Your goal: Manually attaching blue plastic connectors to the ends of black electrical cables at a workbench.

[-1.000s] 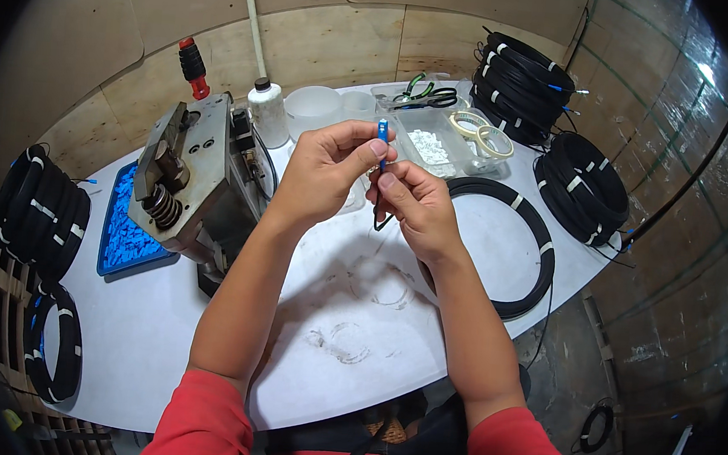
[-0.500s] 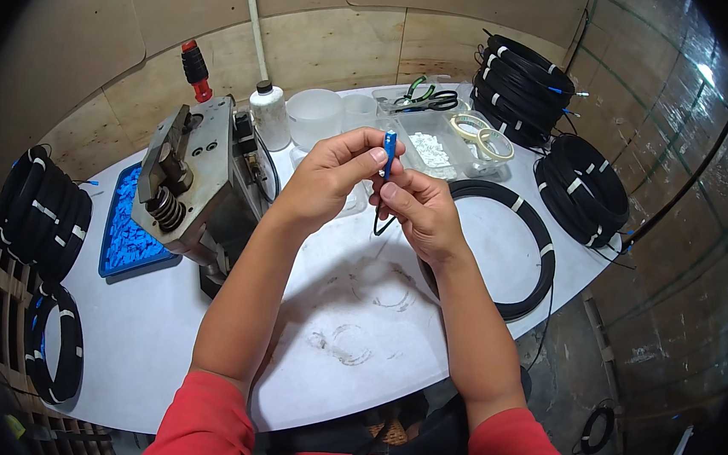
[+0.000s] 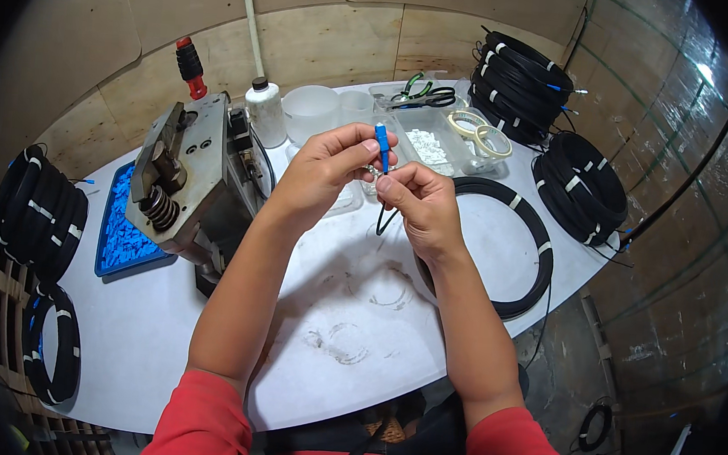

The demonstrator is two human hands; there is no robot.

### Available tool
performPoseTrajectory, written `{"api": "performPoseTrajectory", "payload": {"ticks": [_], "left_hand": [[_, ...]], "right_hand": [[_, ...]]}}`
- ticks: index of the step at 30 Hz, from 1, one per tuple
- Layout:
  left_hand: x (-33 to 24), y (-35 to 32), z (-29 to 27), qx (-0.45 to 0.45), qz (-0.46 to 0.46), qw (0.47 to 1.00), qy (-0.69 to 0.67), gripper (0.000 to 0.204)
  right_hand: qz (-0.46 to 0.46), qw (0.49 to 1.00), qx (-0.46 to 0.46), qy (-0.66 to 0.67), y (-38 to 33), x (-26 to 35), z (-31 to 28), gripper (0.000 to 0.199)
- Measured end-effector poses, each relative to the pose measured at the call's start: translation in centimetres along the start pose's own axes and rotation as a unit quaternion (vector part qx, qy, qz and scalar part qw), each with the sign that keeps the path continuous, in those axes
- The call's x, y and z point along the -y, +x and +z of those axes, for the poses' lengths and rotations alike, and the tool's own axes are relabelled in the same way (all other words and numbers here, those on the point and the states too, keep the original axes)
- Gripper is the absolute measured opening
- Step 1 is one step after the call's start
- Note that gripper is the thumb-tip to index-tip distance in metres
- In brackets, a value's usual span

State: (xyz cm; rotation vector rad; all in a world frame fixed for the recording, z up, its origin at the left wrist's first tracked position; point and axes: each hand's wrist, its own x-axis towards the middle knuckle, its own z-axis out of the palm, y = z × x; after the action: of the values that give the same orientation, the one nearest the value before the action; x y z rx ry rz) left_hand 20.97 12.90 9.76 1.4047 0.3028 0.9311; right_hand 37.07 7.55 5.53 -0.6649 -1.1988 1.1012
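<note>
Between my hands, above the middle of the table, a blue fibre-optic connector (image 3: pixel 382 140) points up and away from me. My left hand (image 3: pixel 335 158) pinches it between thumb and fingers. Just below, my right hand (image 3: pixel 417 202) is closed on the black cable (image 3: pixel 381 220) at the connector's lower end. The cable bends in a small loop under my right fingers. A coiled black cable (image 3: pixel 543 229) bound with white ties lies on the table beside my right wrist.
A metal press (image 3: pixel 193 171) with a red-and-black handle stands left, beside a blue tray (image 3: pixel 134 265) of blue connector parts. Behind my hands are a white bottle (image 3: pixel 265 113), clear tubs (image 3: pixel 311 114), tape rolls (image 3: pixel 492 142) and scissors (image 3: pixel 430 98). Cable coils (image 3: pixel 520 86) stack at both sides.
The connector has tilted slightly to the left at its top. My right hand has shifted a little against the cable, and the view has moved slightly.
</note>
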Motion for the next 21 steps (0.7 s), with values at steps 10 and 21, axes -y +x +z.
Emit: {"api": "performPoseTrajectory", "payload": {"ticks": [10,21], "left_hand": [[0.07,-0.06,0.08,-0.034,0.008,0.999,0.008,0.025],[0.29,0.05,-0.14,-0.032,0.003,0.999,0.001,0.023]], "right_hand": [[-0.009,1.000,-0.007,-0.020,-0.08,0.06,0.06,0.012],[-0.014,0.999,-0.011,-0.038,-0.11,-0.07,0.18,0.014]]}}
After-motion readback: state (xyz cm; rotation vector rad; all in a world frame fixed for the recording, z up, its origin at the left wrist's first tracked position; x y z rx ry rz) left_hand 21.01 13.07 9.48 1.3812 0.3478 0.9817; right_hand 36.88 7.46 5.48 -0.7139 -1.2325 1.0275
